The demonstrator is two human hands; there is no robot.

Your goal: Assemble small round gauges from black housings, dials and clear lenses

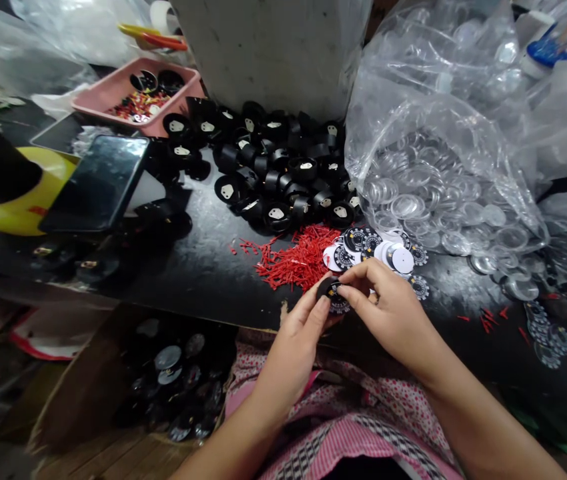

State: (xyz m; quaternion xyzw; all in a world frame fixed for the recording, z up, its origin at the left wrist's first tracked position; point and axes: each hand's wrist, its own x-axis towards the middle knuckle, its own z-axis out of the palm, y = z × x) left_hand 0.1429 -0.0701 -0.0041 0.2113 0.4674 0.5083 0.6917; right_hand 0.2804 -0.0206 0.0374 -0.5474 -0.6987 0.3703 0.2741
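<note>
Close to the table's front edge, my left hand [305,320] grips a round black housing [327,288] between thumb and fingers. A printed black dial [339,305] shows at the housing. My right hand [376,293] pinches at the dial's upper right edge, thumb and forefinger together. Just behind the hands lie a heap of red pointers [296,257] and a pile of printed dials [363,243], some turned white side up. Farther back, many black round housings [276,177] are heaped together.
An open plastic bag [443,100] of clear round covers [413,193] lies at the right. A pink tray [188,87] of small parts stands back left, with a phone [96,183] on a yellow object nearer. Below the table edge, a box [68,393] holds round assemblies.
</note>
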